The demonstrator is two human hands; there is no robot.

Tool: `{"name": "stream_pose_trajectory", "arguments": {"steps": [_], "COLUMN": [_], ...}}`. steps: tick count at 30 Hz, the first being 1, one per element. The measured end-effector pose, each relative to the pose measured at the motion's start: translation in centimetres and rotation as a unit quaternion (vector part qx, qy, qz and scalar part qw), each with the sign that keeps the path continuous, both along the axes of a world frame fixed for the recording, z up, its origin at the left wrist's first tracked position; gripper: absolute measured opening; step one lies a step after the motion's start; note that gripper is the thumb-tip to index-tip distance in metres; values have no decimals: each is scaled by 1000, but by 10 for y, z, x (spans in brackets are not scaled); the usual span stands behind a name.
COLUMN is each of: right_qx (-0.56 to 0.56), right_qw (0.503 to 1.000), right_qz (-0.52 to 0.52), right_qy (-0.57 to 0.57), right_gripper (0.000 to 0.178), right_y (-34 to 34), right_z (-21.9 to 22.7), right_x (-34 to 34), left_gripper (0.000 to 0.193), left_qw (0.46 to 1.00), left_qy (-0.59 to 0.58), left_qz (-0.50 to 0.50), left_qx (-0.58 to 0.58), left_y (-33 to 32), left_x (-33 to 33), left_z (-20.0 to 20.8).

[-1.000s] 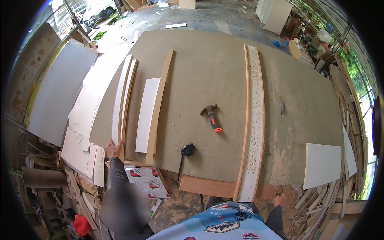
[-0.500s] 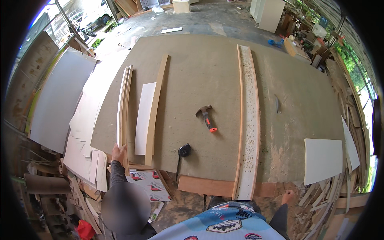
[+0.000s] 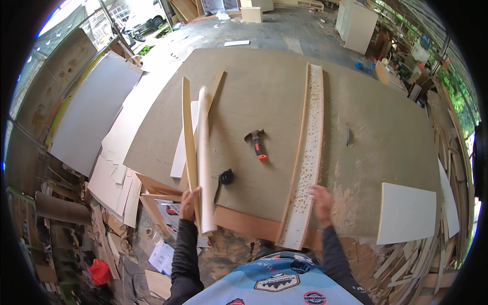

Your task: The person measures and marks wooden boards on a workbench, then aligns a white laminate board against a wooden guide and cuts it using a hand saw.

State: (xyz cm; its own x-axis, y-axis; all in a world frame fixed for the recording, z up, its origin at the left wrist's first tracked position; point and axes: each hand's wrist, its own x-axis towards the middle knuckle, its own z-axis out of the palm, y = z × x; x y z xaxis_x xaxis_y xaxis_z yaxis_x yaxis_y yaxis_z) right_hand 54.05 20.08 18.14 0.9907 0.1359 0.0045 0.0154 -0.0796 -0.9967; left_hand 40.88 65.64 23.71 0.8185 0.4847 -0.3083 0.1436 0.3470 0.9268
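My left hand is wrapped around the near end of a long, thin wooden strip. A pale, long board stands close to that strip's right side and extends down past my hand. Beneath them, a white panel and another wooden strip lie on the worktable. My right hand, smeared by motion, is at the right edge of a long white board with wooden edging and many small spots; whether it touches is unclear. A claw hammer and a black tape measure lie between.
A white rectangular panel lies at the table's near right corner. Scrap wood is heaped beside it. White sheets lean and lie to the left. A brown board runs along the near edge.
My left hand has carried the strip and pale board rightward, over the white panel. My right hand has come up from beside the table to the spotted board. The head view has shifted.
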Motion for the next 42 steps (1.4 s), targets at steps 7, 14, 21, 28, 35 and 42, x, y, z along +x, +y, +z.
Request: {"name": "stream_pose_trajectory", "arguments": {"steps": [7, 14, 21, 28, 35, 42], "right_qx": [258, -25, 154, 113, 106, 31], "right_qw": [856, 956, 943, 959, 974, 993], "right_qz": [290, 285, 270, 249, 198, 93], "right_qy": [341, 72, 122, 68, -9, -67], "right_gripper": [49, 45, 66, 62, 71, 93], "right_y": [217, 183, 130, 115, 65, -19], "right_z": [-3, -19, -19, 11, 25, 34], "right_x": [6, -29, -26, -40, -64, -97], "left_gripper": [23, 60, 52, 61, 70, 64], "left_qw": [999, 961, 991, 984, 976, 977], "left_qy": [17, 30, -60, -94, -118, -77], "left_qz": [0, 44, -32, -76, -92, -122], "left_qx": [-28, 273, 118, 129, 157, 157], "left_y": [-143, -195, -257, -269, -309, -386], "left_x": [12, 8, 20, 4, -6, -18], "left_z": [-32, -78, -54, -39, -44, -52]}}
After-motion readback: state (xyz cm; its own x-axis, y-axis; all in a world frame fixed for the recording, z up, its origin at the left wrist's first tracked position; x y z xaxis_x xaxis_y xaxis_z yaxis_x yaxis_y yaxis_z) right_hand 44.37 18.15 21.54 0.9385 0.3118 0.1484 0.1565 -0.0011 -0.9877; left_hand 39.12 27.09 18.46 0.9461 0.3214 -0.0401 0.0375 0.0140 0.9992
